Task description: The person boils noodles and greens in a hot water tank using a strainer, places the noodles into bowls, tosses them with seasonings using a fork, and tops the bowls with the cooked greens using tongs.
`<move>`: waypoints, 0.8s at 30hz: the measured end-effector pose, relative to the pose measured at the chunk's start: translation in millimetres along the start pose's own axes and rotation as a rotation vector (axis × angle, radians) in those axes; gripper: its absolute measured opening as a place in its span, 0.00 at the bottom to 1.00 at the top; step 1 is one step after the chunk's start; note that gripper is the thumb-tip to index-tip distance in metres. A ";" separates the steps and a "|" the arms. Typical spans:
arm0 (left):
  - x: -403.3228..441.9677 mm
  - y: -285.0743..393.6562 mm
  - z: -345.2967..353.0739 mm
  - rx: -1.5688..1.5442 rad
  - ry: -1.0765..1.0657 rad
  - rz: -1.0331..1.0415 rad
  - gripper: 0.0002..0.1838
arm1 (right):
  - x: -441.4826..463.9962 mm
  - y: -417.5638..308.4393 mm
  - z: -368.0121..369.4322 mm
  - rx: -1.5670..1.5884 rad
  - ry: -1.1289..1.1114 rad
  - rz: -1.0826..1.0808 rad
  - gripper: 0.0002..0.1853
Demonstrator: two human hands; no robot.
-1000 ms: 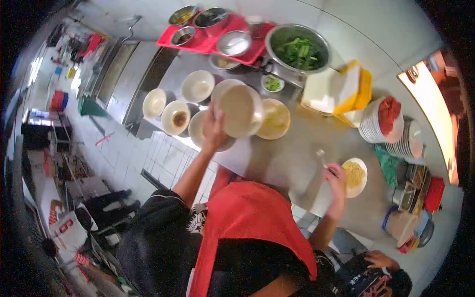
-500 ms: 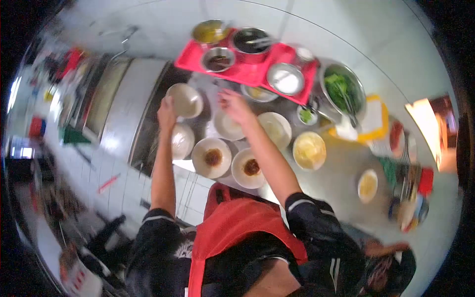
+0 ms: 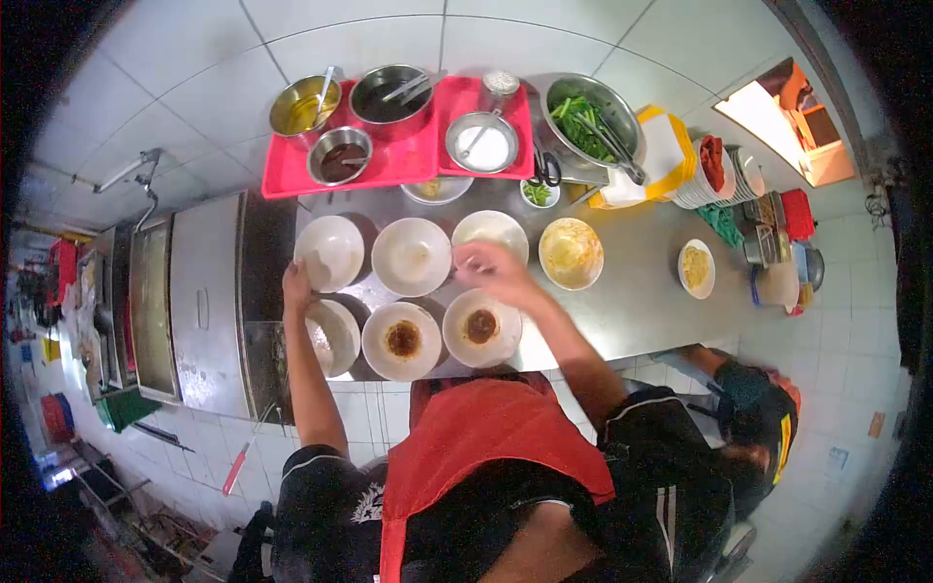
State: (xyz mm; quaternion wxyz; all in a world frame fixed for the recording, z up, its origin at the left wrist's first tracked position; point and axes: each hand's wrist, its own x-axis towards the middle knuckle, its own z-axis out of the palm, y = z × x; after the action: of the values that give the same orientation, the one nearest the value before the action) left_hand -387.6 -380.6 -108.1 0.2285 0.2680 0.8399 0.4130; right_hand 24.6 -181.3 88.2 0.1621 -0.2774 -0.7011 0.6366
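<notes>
My left hand [image 3: 297, 284] is at the left edge of a white bowl [image 3: 330, 253], its fingers against the rim. Over the edge of another white bowl [image 3: 491, 230] is my right hand [image 3: 494, 272], fingers bent; whether it holds something is blurred. Between them stands a white bowl [image 3: 411, 257] with a small spot inside. In the front row, two bowls hold dark brown sauce, one in the middle [image 3: 402, 340] and one at the right [image 3: 482, 328]; a third bowl [image 3: 332, 337] is at the left. A bowl with yellowish residue [image 3: 571, 254] sits to the right.
Red trays [image 3: 355, 173] with metal bowls stand behind. Further right are a metal bowl of greens [image 3: 593, 121], scissors [image 3: 546, 169], yellow-edged containers [image 3: 656, 155], stacked bowls [image 3: 714, 182] and an oval dish [image 3: 696, 269]. Another person [image 3: 763, 413] is at the lower right.
The bowl my left hand carried now stands at the left of the back row. My right hand has left the spoon by the oval dish and moved left over the bowls. The view has turned.
</notes>
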 end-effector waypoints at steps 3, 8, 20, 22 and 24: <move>-32.9 94.9 -9.7 0.348 0.160 0.009 0.28 | -3.2 -60.7 -73.0 -0.298 0.558 -0.109 0.16; -68.3 243.3 41.0 0.181 0.355 0.254 0.22 | 34.2 -72.1 -215.4 -1.272 0.970 -0.037 0.17; -93.2 484.3 335.5 -0.791 -0.142 0.151 0.16 | 50.4 -72.9 -313.7 -1.331 0.130 0.203 0.13; -97.8 479.2 341.6 -0.838 -0.071 0.211 0.12 | 14.0 -95.8 -311.5 -1.324 0.124 0.208 0.13; -127.4 488.4 328.0 -0.777 -0.028 0.224 0.10 | -22.0 -118.7 -314.7 -1.379 0.203 0.201 0.12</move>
State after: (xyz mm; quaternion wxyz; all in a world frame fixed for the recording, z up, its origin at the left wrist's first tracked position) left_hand 34.3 -23.0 129.4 0.2777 0.2572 0.5836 0.7184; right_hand 203.1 53.9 250.7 -0.0457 -0.4383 -0.8972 0.0298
